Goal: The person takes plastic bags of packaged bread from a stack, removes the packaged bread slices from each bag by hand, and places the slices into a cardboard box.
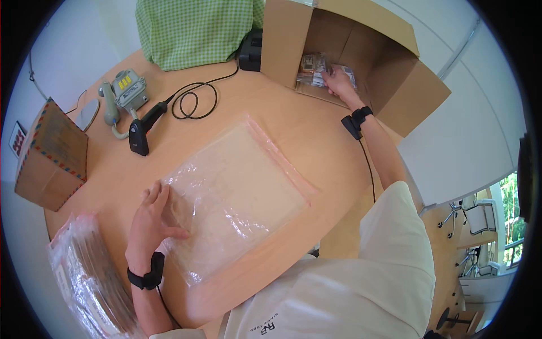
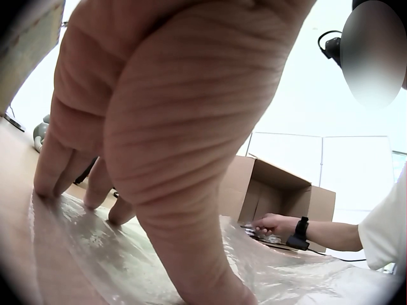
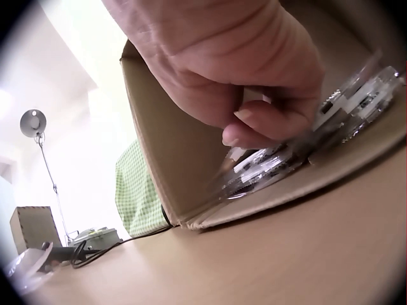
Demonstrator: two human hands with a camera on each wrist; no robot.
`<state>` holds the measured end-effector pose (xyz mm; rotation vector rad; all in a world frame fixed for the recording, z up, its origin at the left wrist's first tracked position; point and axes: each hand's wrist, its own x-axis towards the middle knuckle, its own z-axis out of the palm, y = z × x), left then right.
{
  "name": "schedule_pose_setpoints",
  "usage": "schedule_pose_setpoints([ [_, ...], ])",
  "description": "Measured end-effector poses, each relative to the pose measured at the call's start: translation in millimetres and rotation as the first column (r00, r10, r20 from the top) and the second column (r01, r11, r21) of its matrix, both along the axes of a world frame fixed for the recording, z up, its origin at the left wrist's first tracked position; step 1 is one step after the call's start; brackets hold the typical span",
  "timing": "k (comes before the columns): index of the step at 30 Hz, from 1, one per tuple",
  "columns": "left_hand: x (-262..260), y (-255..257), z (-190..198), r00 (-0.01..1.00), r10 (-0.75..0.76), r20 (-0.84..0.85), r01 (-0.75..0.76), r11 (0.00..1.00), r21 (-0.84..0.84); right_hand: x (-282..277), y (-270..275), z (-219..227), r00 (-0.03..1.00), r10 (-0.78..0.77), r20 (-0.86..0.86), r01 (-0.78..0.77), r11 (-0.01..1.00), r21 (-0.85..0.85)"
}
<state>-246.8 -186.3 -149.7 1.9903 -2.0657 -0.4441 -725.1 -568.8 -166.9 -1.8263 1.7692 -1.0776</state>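
Observation:
A clear plastic bag with a pink edge (image 1: 243, 186) lies flat on the table. My left hand (image 1: 149, 223) rests on its left part, fingers spread and thumb apart; in the left wrist view the fingertips of this hand (image 2: 159, 127) touch the film (image 2: 121, 254). Inside the open cardboard box, my right hand (image 1: 340, 83) is at several small clear packets (image 1: 313, 63). In the right wrist view the fingers of this hand (image 3: 254, 95) are curled and pinch at the edge of a packet (image 3: 267, 166); the contact is partly hidden.
The cardboard box (image 1: 392, 93) lies on its side at the back right. A scanner (image 1: 141, 133) with a coiled cable, a telephone (image 1: 129, 90) and a green checked cloth (image 1: 195, 31) stand behind the bag. At left are a smaller box (image 1: 56, 161) and a stack of plastic bags (image 1: 93, 277).

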Motion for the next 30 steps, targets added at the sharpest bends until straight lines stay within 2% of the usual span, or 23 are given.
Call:
schedule_pose_setpoints([
  [1,-1.0,0.0,1.3,1.000,0.000,0.003,0.000,1.000,-0.003,-0.6,-2.1,-0.5,1.000,0.002,0.000,-0.002,1.000,-0.001],
  [3,-2.5,0.5,3.3,1.000,0.004,0.004,-0.004,1.000,-0.008,-2.5,-5.8,0.1,0.957,-0.059,-0.285,0.055,0.998,-0.022],
  [7,-3.6,1.2,4.6,1.000,-0.006,0.015,0.007,1.000,-0.023,-3.6,-5.4,7.5,0.918,-0.025,-0.395,0.055,0.996,0.066],
  [9,-3.6,1.4,3.6,1.000,0.002,0.017,-0.001,1.000,-0.027,-10.1,-16.5,-3.3,0.847,-0.058,-0.528,0.062,0.998,-0.010],
  [10,-2.6,1.0,3.2,0.999,-0.009,0.031,0.010,1.000,-0.026,-15.6,-19.1,-7.7,0.848,-0.041,-0.529,0.046,0.999,-0.005],
  [12,0.7,0.9,-4.7,0.999,0.019,0.038,-0.019,1.000,-0.004,-23.9,-26.5,-20.3,0.824,-0.134,-0.551,-0.001,0.972,-0.237],
  [14,10.7,1.0,-17.1,1.000,-0.028,0.012,0.029,0.993,-0.112,-7.2,8.4,-1.3,0.807,-0.213,-0.550,0.072,0.961,-0.266],
  [15,10.8,1.6,-11.6,0.999,-0.039,0.014,0.040,0.995,-0.094,-6.1,15.4,-1.9,0.861,-0.148,-0.486,-0.009,0.952,-0.306],
  [16,5.7,0.4,-5.9,0.999,-0.041,0.015,0.042,0.996,-0.072,3.6,28.5,11.3,0.840,-0.094,-0.535,-0.058,0.964,-0.260],
  [17,3.6,-1.5,-3.1,0.999,-0.040,0.012,0.041,0.997,-0.063,10.7,37.2,11.8,0.873,-0.036,-0.486,-0.156,0.924,-0.349],
  [18,3.3,-2.9,-5.5,0.999,-0.032,0.014,0.033,0.998,-0.044,3.0,23.1,-9.8,0.924,0.075,-0.374,-0.246,0.868,-0.432],
  [19,6.1,-2.8,-16.5,0.997,-0.049,0.055,0.056,0.991,-0.125,18.4,41.4,-2.5,0.944,0.141,-0.298,-0.249,0.898,-0.363],
  [20,6.0,-2.5,-17.1,0.997,-0.034,0.063,0.040,0.994,-0.101,41.9,70.0,14.6,0.931,0.245,-0.269,-0.324,0.895,-0.307],
  [21,6.1,-3.5,-19.2,0.997,-0.021,0.080,0.030,0.993,-0.111,60.0,91.8,30.1,0.896,0.351,-0.274,-0.412,0.887,-0.210],
  [23,5.6,-2.5,-21.1,0.993,-0.020,0.117,0.032,0.995,-0.100,90.1,114.4,37.6,0.796,0.580,-0.172,-0.596,0.801,-0.057],
  [24,7.0,-2.8,-16.8,0.989,-0.035,0.143,0.048,0.995,-0.090,106.6,130.0,41.7,0.774,0.615,-0.151,-0.628,0.776,-0.062],
  [26,4.5,2.2,-11.8,0.987,0.001,0.159,0.008,0.998,-0.058,133.7,171.0,53.5,0.620,0.779,-0.089,-0.761,0.625,0.173],
  [27,1.5,4.8,-10.0,0.988,0.004,0.157,0.001,0.999,-0.035,144.8,183.0,55.8,0.607,0.790,-0.088,-0.773,0.613,0.166],
  [29,0.2,9.4,-11.4,0.980,0.038,0.196,-0.031,0.999,-0.039,165.2,198.2,58.0,0.279,0.955,-0.104,-0.919,0.297,0.260],
  [30,-1.3,15.5,-11.0,0.967,0.060,0.249,-0.010,0.980,-0.201,174.8,207.1,62.4,0.268,0.958,-0.105,-0.923,0.286,0.259],
])
